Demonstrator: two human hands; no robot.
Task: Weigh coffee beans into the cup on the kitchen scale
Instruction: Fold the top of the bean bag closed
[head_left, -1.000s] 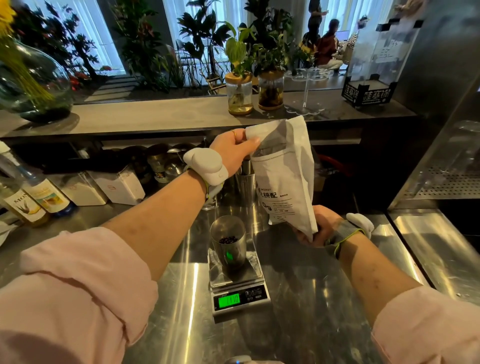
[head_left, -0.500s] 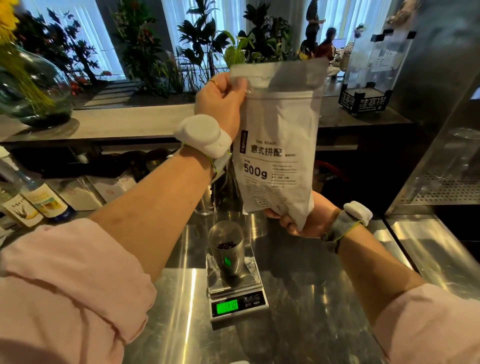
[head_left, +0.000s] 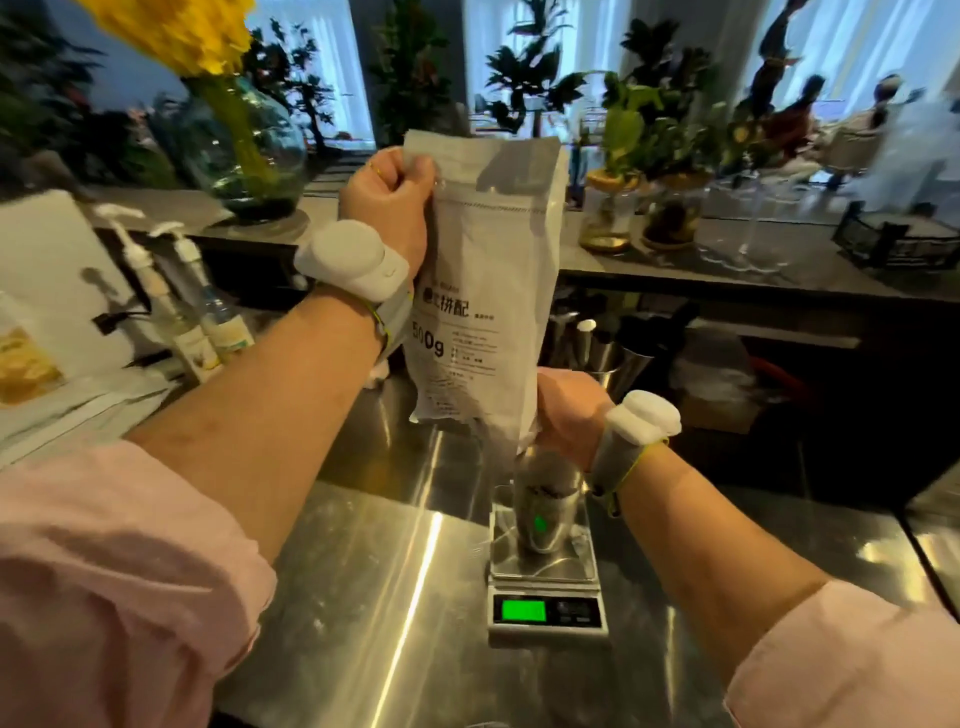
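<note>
A white 500 g coffee bag (head_left: 488, 291) stands upright in the air above the steel counter. My left hand (head_left: 387, 195) grips its top left corner. My right hand (head_left: 569, 415) holds its bottom right corner. Just below that corner a small metal cup (head_left: 545, 512) with dark beans inside sits on the kitchen scale (head_left: 545, 587). The scale's display glows green; its digits are too blurred to read.
Pump bottles (head_left: 192, 306) and a white box (head_left: 47, 291) stand at the left. Metal tumblers (head_left: 618, 358) are behind the bag. A raised ledge (head_left: 727, 265) carries a glass vase with yellow flowers (head_left: 249, 150), plant jars and a black basket (head_left: 904, 244).
The bag went from tilted toward the cup to upright and lifted. The view has swung left, so the scale now lies to the right of centre.
</note>
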